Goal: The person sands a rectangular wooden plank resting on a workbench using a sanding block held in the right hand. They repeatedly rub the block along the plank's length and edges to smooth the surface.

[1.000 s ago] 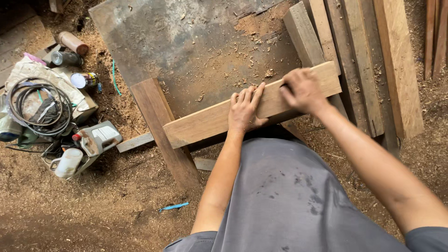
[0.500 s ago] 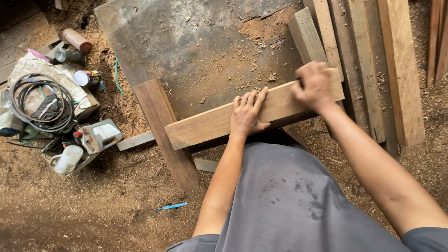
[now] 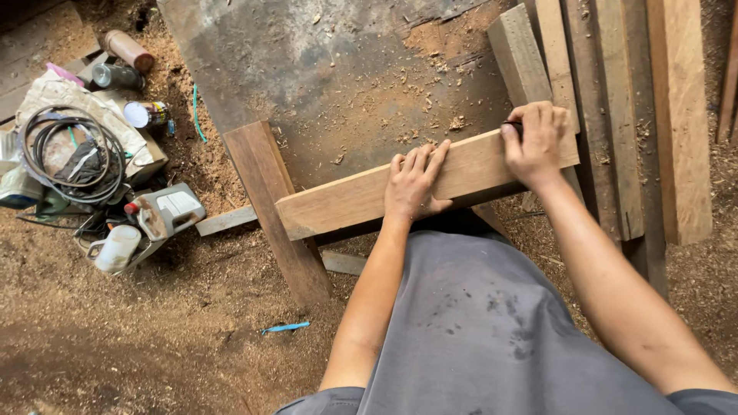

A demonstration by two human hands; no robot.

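The left hand (image 3: 411,184) lies flat, fingers spread, pinning the long pale wooden plank (image 3: 361,196) across the dark upright timber post (image 3: 273,207); the right hand (image 3: 534,142), clenched around a small dark tool (image 3: 513,127), works near the plank's right end

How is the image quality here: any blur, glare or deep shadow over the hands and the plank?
Head view: soft, even daylight with no glare; left hand and right hand are sharp on the plank; deep shadow only at the top left corner and under the plank; slight wide-angle stretch at the edges.
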